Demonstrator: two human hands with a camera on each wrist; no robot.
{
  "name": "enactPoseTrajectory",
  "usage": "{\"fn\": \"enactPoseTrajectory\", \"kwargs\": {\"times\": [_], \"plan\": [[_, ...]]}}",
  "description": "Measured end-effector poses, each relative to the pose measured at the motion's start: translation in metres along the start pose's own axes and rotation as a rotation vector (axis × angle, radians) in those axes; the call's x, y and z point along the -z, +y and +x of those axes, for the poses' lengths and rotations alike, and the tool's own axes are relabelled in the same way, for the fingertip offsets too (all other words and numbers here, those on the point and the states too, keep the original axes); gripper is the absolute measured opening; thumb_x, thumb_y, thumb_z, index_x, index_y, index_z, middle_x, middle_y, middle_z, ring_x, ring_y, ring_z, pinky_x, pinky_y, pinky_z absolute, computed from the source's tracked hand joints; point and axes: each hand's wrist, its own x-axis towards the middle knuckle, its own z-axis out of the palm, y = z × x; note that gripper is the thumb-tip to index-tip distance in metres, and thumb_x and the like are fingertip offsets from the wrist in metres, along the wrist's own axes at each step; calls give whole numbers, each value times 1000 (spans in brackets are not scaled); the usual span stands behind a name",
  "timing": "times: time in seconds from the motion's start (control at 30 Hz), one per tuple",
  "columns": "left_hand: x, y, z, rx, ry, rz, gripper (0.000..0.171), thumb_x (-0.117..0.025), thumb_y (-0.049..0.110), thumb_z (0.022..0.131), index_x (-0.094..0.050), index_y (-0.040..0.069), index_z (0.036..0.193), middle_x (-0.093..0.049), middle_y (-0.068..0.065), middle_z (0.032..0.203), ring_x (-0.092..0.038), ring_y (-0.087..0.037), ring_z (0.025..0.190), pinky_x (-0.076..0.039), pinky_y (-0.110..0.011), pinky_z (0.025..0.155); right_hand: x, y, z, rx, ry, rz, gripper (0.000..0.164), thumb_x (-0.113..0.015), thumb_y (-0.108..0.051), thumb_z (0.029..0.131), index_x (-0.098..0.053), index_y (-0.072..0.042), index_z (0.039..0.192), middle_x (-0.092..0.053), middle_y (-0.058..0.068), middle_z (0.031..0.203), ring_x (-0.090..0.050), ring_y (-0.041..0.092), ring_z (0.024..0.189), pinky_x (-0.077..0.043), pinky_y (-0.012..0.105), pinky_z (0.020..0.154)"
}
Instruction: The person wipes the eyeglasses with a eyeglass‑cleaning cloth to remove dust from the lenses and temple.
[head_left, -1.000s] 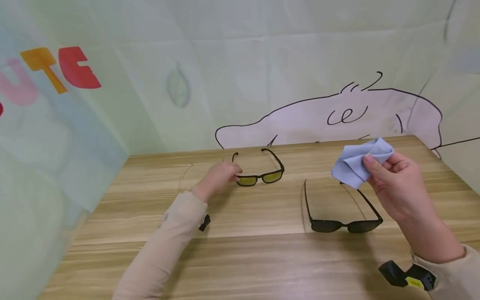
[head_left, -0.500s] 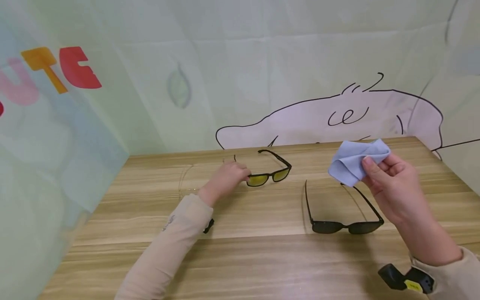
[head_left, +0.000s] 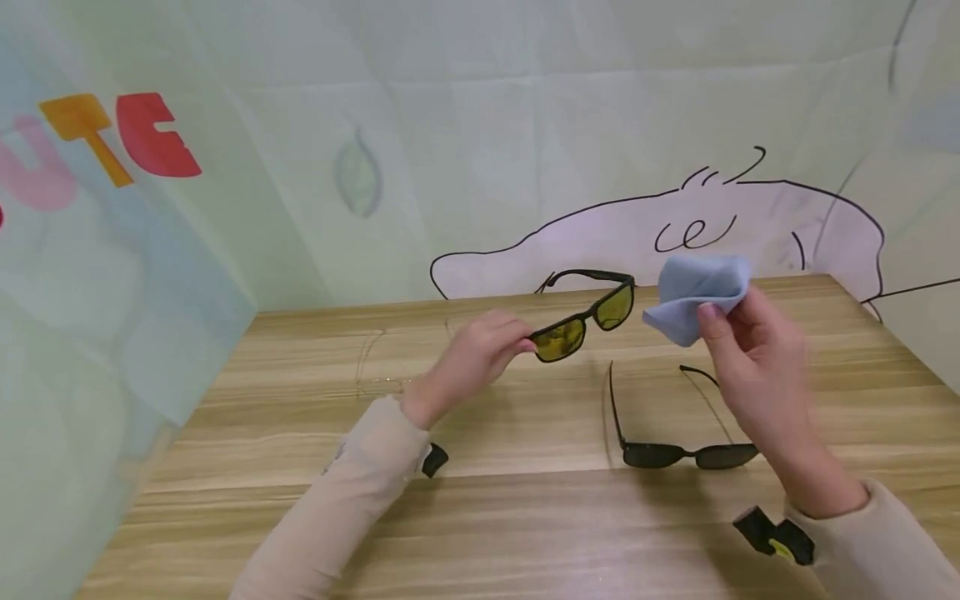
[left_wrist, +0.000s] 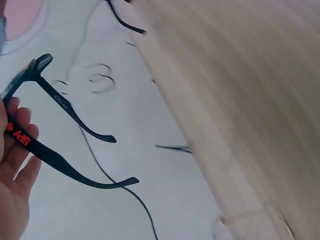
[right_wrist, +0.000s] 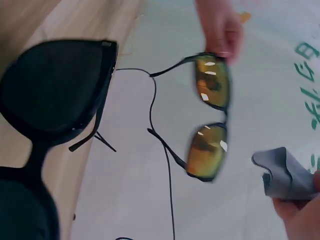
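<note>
Yellow-lensed sunglasses (head_left: 561,342) with a black frame hang tilted above the table, pinched at one end by my left hand (head_left: 476,358). In the left wrist view, their dark temple arm (left_wrist: 62,162) with red lettering runs out from the fingers. A folded light blue cloth (head_left: 693,292) is pinched between thumb and fingers of my right hand (head_left: 761,379), just right of those glasses and apart from them. Below the right hand, black sunglasses (head_left: 652,455) rest on the table with their arms spread; the hand covers part of one arm.
Thin-rimmed clear glasses (head_left: 382,383) lie on the wooden table (head_left: 525,533) left of and partly behind the left hand. A printed cloth backdrop (head_left: 465,150) rises behind the table's back edge.
My left hand has lifted the yellow-lensed sunglasses off the table and moved them right, tilting them. My right hand has shifted left with the cloth, so the two are closer together.
</note>
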Motion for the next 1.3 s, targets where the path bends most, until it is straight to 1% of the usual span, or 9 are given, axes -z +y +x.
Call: {"fn": "enactPoseTrajectory", "kwargs": {"times": [0.1,0.23,0.37,0.57,0.77,0.93,1.07,1.2,1.3], "plan": [[1,15,8,-11,65,-57,35,-45,29,96,-63,0,87,-65,-7,84,-58,-17,78,-47,-26,74,-18,-2,3,292,85,-256,18,-60,-1,90,-64,8,104,-67,14,100,-64,11,91,-46,13,81],[3,36,15,29,102,-156,41,-41,33,96,-63,-1,88,-64,-8,84,-56,-15,77,-46,-24,72,-39,-4,3,644,134,-339,20,-60,-14,92,-70,4,91,-69,18,92,-67,30,83,-49,25,85],[6,51,19,66,123,-263,41,-41,32,96,-62,-3,90,-61,-8,84,-54,-14,77,-46,-23,71,-52,-9,0,872,86,-382,18,-60,-10,91,-71,5,88,-69,18,91,-67,35,82,-50,38,85],[10,64,21,71,166,-345,37,-44,28,95,-62,-4,89,-62,-10,84,-56,-15,78,-47,-24,72,-56,-16,-3,989,25,-348,19,-56,-8,90,-68,8,89,-68,20,91,-65,35,85,-44,36,94],[12,69,19,72,226,-387,7,-60,-1,88,-64,-5,92,-64,-11,84,-57,-15,76,-49,-24,69,-60,-20,-8,1080,-79,-356,16,-54,-4,93,-66,6,94,-68,18,95,-64,33,87,-39,37,100],[14,70,15,76,245,-442,12,-60,-14,82,-65,-5,90,-65,-12,84,-59,-16,75,-50,-26,67,-60,-20,-10,1156,-108,-359,14,-53,-4,94,-65,3,94,-69,15,93,-63,29,89,-37,38,102],[16,70,12,117,249,-502,9,-57,-3,89,-65,-7,90,-65,-15,84,-58,-17,75,-50,-29,68,-60,-17,-11,1220,-96,-339,13,-53,-3,92,-65,-1,91,-70,13,88,-61,28,89,-36,39,103],[19,72,10,139,248,-524,31,-52,20,92,-65,-8,90,-65,-16,85,-59,-18,77,-51,-29,69,-58,-16,-13,1246,-95,-330,13,-53,-3,91,-65,-2,89,-69,12,85,-61,28,84,-36,40,103],[19,73,10,132,235,-548,30,-53,19,91,-65,-9,91,-65,-17,85,-60,-18,76,-51,-29,68,-56,-18,-14,1242,-96,-327,13,-52,-2,91,-65,0,89,-69,12,86,-61,28,85,-37,40,102]]}}
